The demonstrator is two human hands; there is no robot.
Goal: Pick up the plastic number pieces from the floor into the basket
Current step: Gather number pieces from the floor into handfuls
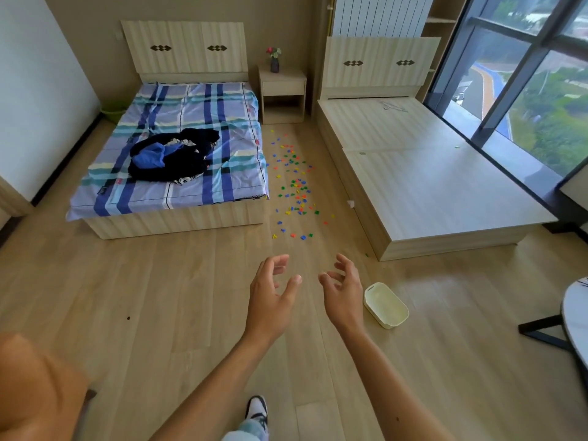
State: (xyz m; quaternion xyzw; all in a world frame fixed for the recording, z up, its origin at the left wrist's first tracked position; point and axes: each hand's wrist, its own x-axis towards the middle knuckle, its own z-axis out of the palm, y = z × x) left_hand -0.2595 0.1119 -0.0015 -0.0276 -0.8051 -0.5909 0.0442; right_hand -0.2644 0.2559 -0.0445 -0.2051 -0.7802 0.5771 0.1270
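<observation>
Several small plastic number pieces point(294, 183) in red, blue, green and yellow lie scattered on the wooden floor in the aisle between two beds. A pale yellow basket point(386, 305) stands empty on the floor at the near right, just right of my right hand. My left hand point(273, 297) and my right hand point(342, 291) are held out in front of me above the floor, palms facing each other, fingers loosely curled, holding nothing. Both hands are well short of the nearest pieces.
A bed with a checked sheet point(178, 154) and a heap of dark clothes point(173, 159) is at the left. A bare wooden bed frame point(423, 176) is at the right, a nightstand point(282, 93) between them. A table's edge point(572, 316) is at far right.
</observation>
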